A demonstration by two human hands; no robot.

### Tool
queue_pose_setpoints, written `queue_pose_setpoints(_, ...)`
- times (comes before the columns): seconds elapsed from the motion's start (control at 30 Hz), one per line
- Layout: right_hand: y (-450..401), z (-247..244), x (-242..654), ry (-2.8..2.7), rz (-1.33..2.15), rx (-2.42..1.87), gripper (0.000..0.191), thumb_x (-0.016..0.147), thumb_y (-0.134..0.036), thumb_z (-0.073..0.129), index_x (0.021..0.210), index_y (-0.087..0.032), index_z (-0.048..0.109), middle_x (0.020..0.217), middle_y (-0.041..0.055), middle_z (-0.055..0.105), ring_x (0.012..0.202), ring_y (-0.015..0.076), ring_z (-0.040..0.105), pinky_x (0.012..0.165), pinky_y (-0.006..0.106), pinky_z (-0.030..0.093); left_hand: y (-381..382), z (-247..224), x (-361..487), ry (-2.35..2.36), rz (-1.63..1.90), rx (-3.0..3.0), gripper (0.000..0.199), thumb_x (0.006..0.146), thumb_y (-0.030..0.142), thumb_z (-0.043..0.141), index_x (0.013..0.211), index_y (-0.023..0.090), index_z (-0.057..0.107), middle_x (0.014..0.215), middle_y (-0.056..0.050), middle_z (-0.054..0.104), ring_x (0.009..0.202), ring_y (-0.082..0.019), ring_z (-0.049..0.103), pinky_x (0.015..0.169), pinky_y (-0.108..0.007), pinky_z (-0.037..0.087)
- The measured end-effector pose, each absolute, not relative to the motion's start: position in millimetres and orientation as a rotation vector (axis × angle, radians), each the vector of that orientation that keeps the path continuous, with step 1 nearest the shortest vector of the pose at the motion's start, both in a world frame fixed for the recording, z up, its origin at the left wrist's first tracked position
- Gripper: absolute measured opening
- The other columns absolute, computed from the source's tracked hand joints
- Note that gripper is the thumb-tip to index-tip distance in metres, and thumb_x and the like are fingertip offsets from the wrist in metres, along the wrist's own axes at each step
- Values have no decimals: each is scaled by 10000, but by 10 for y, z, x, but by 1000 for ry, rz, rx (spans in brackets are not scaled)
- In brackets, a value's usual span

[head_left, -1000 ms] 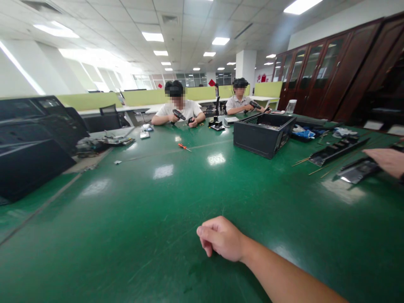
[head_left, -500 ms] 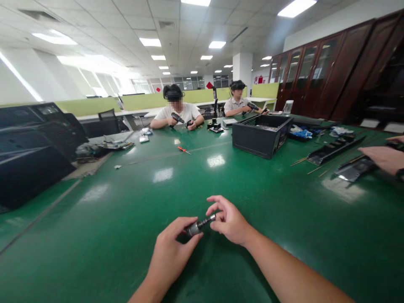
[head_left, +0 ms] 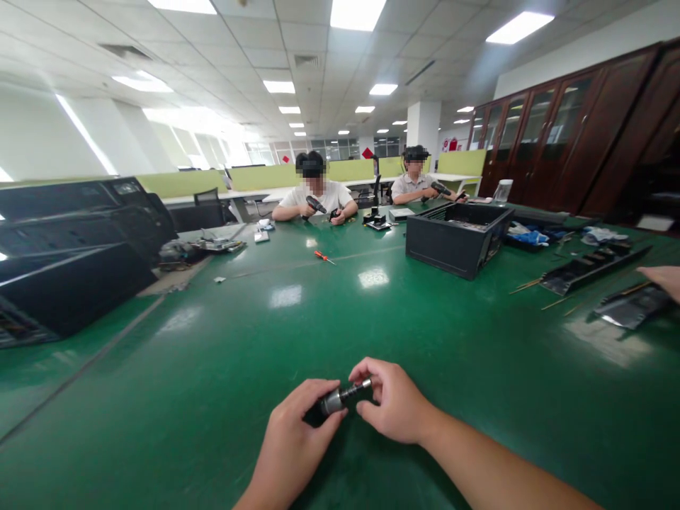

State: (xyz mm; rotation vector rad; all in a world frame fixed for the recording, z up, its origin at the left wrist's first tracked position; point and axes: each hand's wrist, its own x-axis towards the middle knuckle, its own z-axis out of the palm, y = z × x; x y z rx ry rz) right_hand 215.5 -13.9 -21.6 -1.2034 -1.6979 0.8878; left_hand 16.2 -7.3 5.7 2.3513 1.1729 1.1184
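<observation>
Between the thumb and fingers of my left hand (head_left: 302,425) is a small motor-like metal cylinder (head_left: 333,402) with a dark ribbed shaft and a bright silver tip. It tilts up to the right, and its rear end is hidden in the palm. My right hand (head_left: 396,400) curves around the silver tip, thumb and fingers apart. Whether a fingertip touches the tip is hard to see. Both hands are just above the green table (head_left: 212,397).
Further off are an orange screwdriver (head_left: 322,257) and a black computer case (head_left: 443,244). Dark panels (head_left: 79,290) and loose parts (head_left: 215,244) stand left. Black metal rails (head_left: 584,269) and thin rods lie right, by another person's hand (head_left: 664,280). Two people opposite hold power drills.
My view has tilted up and turned left, so the scene sits lower and further right. My right hand's fingers have curled in closer around the silver tip. The left hand keeps its grip.
</observation>
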Motion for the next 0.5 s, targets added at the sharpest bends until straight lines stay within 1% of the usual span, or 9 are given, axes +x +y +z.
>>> queue_pose_setpoints(0.03, -149, -207, 2154, -1709, 882, -1222, 311, 685, -122, 654, 981, -213, 652, 678, -45, 576, 538, 107, 434, 516, 221, 310, -78, 59, 157, 1174, 1123, 2349, 194, 812, 250, 693, 1000, 238, 740, 918, -37, 752, 817, -199, 718, 760, -289, 599)
queue_pose_setpoints(0.13, -181, -175, 2141, -1722, 851, -1234, 284, 683, -134, 680, 950, -228, 661, 758, -21, 631, 622, 134, 508, 574, 233, 361, -86, 66, 145, 1152, 1130, 2346, 204, 816, 236, 703, 1015, 249, 744, 936, -35, 751, 834, -196, 719, 767, -282, 598)
queue_pose_setpoints(0.23, -197, -146, 2130, -1726, 868, -1250, 303, 704, -124, 668, 986, -236, 666, 844, -2, 675, 705, 159, 574, 628, 248, 407, -80, 63, 139, 1104, 1109, 2346, 230, 832, 225, 706, 1054, 271, 742, 965, -27, 746, 858, -185, 718, 779, -263, 592)
queue_pose_setpoints(0.33, -203, -125, 2130, -1722, 892, -1248, 311, 720, -112, 660, 1006, -232, 669, 885, 6, 696, 766, 170, 609, 671, 253, 431, -73, 46, 135, 1078, 1086, 2340, 253, 838, 206, 706, 1075, 289, 739, 970, -14, 740, 859, -169, 715, 777, -240, 582)
queue_pose_setpoints(0.5, -225, -88, 2139, -1762, 872, -1227, 188, 727, -143, 678, 898, -222, 685, 837, -13, 696, 746, 161, 602, 663, 248, 417, -88, 13, 120, 1058, 1090, 2326, 286, 814, 168, 714, 1065, 304, 737, 952, 4, 731, 845, -154, 709, 765, -218, 570)
